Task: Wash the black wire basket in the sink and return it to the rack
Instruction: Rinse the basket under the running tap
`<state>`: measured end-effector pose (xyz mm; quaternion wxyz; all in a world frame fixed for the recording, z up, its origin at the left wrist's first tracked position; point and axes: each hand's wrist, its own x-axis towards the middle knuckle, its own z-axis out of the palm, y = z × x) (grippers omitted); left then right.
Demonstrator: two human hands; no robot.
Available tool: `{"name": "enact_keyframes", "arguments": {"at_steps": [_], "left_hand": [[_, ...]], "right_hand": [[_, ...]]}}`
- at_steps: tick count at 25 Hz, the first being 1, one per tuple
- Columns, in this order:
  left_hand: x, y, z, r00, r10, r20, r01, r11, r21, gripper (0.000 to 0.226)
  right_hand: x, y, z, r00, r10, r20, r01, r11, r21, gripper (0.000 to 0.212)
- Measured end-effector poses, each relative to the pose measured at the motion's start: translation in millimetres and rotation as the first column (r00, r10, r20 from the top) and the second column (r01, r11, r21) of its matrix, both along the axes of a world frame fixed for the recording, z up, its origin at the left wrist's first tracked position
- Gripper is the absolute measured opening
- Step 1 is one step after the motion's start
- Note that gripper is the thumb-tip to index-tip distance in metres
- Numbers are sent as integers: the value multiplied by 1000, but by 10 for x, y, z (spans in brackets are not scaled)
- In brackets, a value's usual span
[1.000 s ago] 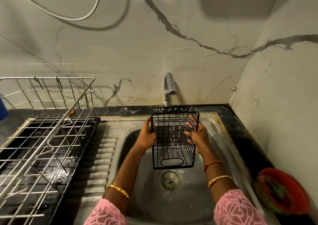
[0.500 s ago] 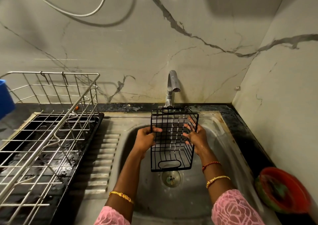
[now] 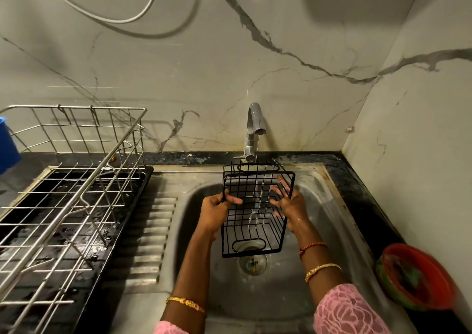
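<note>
Change: water now runs from the tap through the black wire basket, where 1 second ago no stream showed; I judge the rinse has only just begun and the return is still ahead.
Sink: holds the basket in the air above the drain, tilted, not resting on the bottom.
Rack: steel wire, on a black tray left of the sink; nothing visible in it.
Red bowl: on the counter at right, something green inside, blurred.
Left hand: fingers curled round the basket's left edge.
Right hand: fingers spread fairly straight, pressing the basket's right side.
</note>
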<state>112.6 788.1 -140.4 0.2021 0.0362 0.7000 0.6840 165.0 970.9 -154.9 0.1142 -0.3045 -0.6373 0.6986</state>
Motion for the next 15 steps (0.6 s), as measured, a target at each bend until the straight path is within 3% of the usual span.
{"name": "enact_keyframes", "arguments": {"at_steps": [15], "left_hand": [[26, -29, -3, 998, 67, 6, -68, 993, 99, 38]], "right_hand": [[-24, -91, 49, 1000, -19, -11, 19, 1000, 6, 63]]}}
